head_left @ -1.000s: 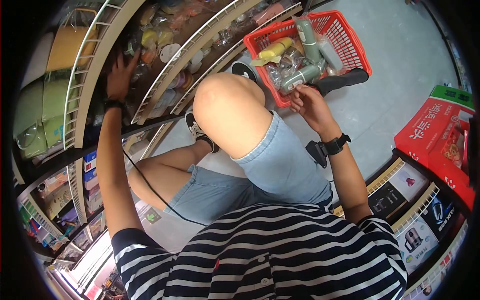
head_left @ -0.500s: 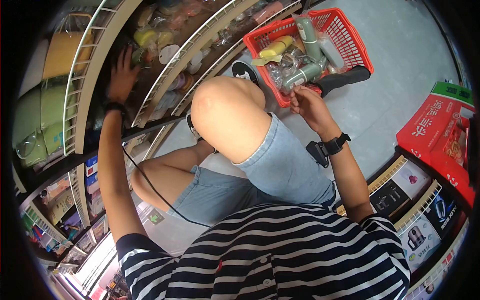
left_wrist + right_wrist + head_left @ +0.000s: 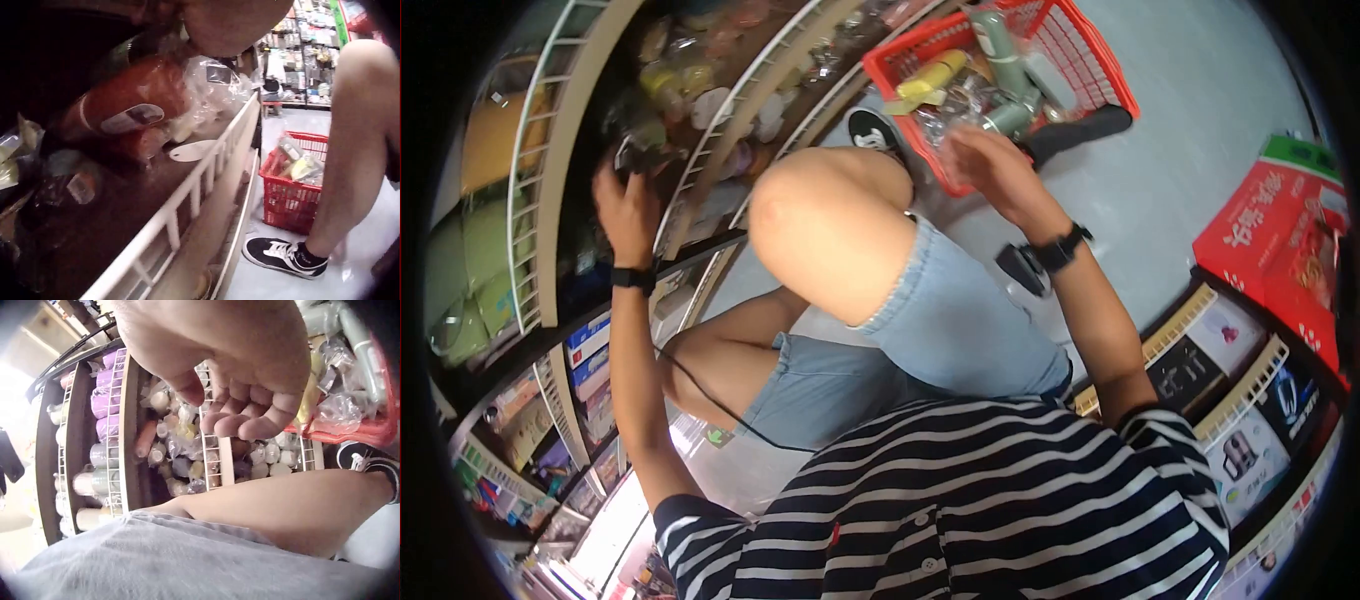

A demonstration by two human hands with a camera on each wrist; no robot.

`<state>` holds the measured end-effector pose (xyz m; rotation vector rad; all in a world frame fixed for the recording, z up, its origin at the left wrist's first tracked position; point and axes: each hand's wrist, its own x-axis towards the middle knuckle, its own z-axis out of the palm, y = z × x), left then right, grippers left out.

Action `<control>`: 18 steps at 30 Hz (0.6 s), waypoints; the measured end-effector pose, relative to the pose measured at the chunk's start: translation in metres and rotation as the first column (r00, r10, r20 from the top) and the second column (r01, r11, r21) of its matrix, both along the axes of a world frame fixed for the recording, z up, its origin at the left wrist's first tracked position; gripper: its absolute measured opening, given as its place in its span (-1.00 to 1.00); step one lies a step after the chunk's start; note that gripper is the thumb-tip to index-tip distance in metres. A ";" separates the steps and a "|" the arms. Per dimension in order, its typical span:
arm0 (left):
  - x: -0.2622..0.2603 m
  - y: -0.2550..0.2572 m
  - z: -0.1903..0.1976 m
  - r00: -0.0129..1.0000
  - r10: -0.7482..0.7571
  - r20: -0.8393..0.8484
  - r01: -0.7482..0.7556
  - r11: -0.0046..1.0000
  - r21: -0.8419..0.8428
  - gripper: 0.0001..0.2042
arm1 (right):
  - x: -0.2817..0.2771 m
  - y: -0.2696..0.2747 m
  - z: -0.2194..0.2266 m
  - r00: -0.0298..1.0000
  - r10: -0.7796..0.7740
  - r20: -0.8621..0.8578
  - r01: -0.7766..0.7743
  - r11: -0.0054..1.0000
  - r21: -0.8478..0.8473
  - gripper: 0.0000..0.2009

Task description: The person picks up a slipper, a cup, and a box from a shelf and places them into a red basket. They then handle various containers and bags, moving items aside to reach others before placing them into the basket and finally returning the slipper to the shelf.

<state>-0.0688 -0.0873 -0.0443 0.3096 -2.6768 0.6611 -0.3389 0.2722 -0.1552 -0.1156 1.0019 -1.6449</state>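
My left hand (image 3: 628, 210) is at the shelf on the left, fingers gripping a dark, clear-plastic-wrapped item (image 3: 638, 135), whose kind I cannot tell. In the left wrist view that hand (image 3: 231, 25) fills the top edge, above a reddish-brown wrapped roll (image 3: 134, 100) lying on the shelf. My right hand (image 3: 1000, 178) hovers at the near rim of a red basket (image 3: 1122, 85), blurred. In the right wrist view the right hand's fingers (image 3: 250, 419) hang loosely curled with nothing in them. Inside the basket lie grey-green wrapped rolls (image 3: 997, 45) and a yellow wrapped item (image 3: 932, 75).
White wire guards (image 3: 525, 200) edge the shelf fronts. Yellow and green wrapped goods (image 3: 495, 240) fill the far-left shelf. A bent knee (image 3: 800, 205) stands between my hands. At right are a red carton (image 3: 1270, 240) and shelved appliance boxes (image 3: 1240, 450).
My left hand has turned and drawn back toward me with the wrapped item in its fingers. The right hand has moved left from the green roll along the basket rim. The head view has shifted slightly.
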 end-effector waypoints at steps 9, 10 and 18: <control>-0.014 0.068 0.025 0.984 0.047 -0.171 -0.023 0.990 0.140 -0.65 | 0.020 -0.099 0.065 0.885 0.216 -0.413 -0.328 0.918 -0.223 -0.57; -0.013 0.068 0.023 0.980 0.039 -0.196 -0.010 0.989 0.146 -0.70 | 0.027 -0.113 0.072 0.886 0.216 -0.411 -0.329 0.916 -0.228 -0.57; -0.031 0.080 0.040 0.988 0.027 -0.155 0.023 0.948 0.317 -0.85 | 0.056 -0.217 0.079 0.858 0.404 -0.319 -0.444 0.894 -0.064 -0.10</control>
